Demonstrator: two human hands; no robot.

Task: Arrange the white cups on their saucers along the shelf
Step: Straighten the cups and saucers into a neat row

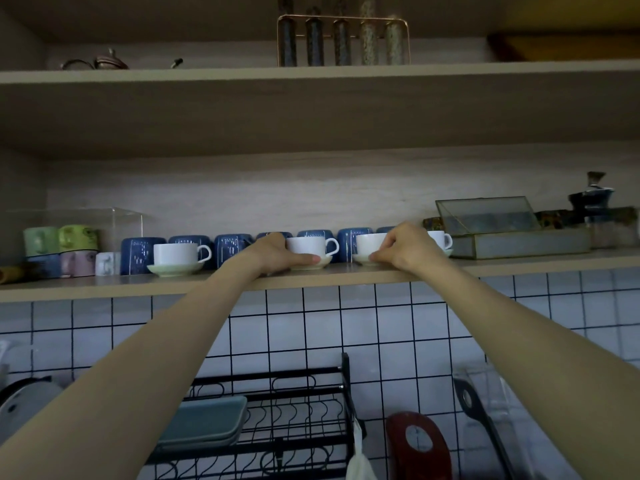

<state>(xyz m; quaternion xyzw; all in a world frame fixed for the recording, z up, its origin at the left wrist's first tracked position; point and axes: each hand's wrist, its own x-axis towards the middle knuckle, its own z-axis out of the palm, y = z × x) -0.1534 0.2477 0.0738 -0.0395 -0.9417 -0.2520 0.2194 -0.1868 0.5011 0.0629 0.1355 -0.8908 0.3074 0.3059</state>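
Several white cups on saucers stand in a row along the front of the wooden shelf (104, 287). The leftmost cup (176, 253) sits on its saucer (175, 269), untouched. My left hand (273, 252) holds the second saucer (320, 263) at its left rim, thumb along the front, under the second cup (308, 244). My right hand (407, 245) pinches the third saucer (362, 259) and touches the third cup (370, 243). A fourth cup (440, 239) shows just past my right hand, partly hidden.
Blue cups (228, 247) line the shelf behind the white ones, with green and pastel mugs (62, 240) at the left. A glass box (502, 226) stands at the right. Below are tiled wall, a black dish rack (277, 420) and a dark spatula (474, 410).
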